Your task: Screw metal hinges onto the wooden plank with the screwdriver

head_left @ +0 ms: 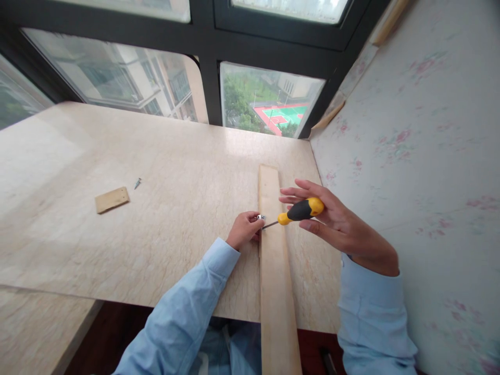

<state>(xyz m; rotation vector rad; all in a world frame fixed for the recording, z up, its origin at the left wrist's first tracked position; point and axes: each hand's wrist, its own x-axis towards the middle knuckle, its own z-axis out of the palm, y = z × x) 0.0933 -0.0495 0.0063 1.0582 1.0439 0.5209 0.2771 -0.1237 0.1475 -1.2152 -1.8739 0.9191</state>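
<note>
A long wooden board (pixel 275 260) lies lengthwise on the pale marbled ledge, its near end jutting past the front edge. At the board's left side, my left hand (pixel 247 229) pinches a small shiny metal piece (pixel 261 217) whose exact kind I cannot make out. My right hand (pixel 332 224) holds a yellow and black screwdriver (pixel 300 210) loosely by the handle, fingers partly stretched and the handle end against the palm. The screwdriver's shaft slants down leftward over the board, its tip by my left fingertips. What the tip touches is hidden.
A short wooden block (pixel 112 200) lies on the ledge (pixel 175 172) to the left, with a small metal screw-like piece (pixel 137 183) beside it. Dark-framed windows (pixel 209 78) stand behind. A flowered wall (pixel 410 156) closes off the right side.
</note>
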